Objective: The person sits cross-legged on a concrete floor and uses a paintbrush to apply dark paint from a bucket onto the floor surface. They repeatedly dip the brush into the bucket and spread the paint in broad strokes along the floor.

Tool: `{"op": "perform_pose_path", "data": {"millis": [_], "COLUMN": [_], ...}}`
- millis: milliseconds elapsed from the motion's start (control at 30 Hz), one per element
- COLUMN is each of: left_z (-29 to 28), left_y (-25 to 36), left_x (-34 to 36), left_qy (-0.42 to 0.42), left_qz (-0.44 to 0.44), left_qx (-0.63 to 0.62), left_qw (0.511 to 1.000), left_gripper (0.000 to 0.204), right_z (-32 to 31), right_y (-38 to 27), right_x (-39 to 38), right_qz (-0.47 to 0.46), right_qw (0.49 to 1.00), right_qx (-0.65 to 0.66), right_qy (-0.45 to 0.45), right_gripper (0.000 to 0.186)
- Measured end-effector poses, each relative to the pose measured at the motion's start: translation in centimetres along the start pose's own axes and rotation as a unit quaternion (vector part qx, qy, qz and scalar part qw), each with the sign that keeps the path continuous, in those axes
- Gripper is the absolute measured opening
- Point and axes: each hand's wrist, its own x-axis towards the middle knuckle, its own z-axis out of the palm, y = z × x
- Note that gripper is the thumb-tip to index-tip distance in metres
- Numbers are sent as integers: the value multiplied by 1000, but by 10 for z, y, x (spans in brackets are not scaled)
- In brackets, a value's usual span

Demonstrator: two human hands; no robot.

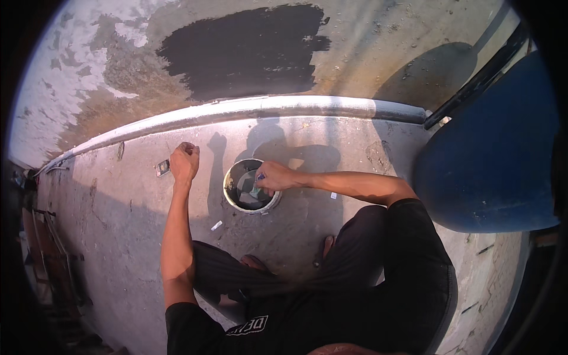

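Observation:
A round bucket (274,206) with a pale, smeared rim stands on the concrete floor in front of me, with grey paint-like material inside. My right hand (274,177) reaches over its right side, fingers closed round a small paintbrush (255,192) with blue and pale green parts. The brush's lower end is down in the bucket and hard to make out. To the left of the bucket, my left hand (185,161) is held up with its fingers curled in, and nothing shows in it. Close beside that hand lies a small dark phone-like object (162,168).
A wall ahead bears a dark grey painted patch (242,53). A pale pipe (284,106) runs along its foot. At the right stands a large blue barrel (491,160) by a dark pole (479,74). A white scrap (216,225) lies near the bucket.

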Motion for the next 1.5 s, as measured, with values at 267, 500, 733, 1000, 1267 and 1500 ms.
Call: {"op": "perform_pose_path", "data": {"millis": [267, 500, 733, 1000, 1267, 1500], "left_z": [-27, 6, 63, 94, 32, -15], "left_y": [10, 43, -35, -55, -59, -48], "left_x": [-4, 5, 33, 47, 30, 6], "left_qy": [5, 123, 89, 39, 49, 76], "left_qz": [-33, 39, 10, -8, -58, -80], "left_qx": [35, -29, -46, -78, -53, 0], "left_qw": [999, 991, 995, 996, 996, 994], "left_gripper": [29, 28, 27, 26, 29, 33], "right_z": [-4, 0, -2, -13, -13, -18], "right_y": [-14, -19, -59, -56, -46, -39], "right_x": [7, -2, -3, 22, 5, -1], "right_qz": [-258, -260, -19, 129, -171, -221], "right_qw": [903, 875, 976, 991, 916, 911], "right_qx": [-328, -393, -205, -21, -359, -338], "right_qy": [106, 106, 76, -16, 54, 87], "right_gripper": [13, 10, 16, 19, 12, 9]}}
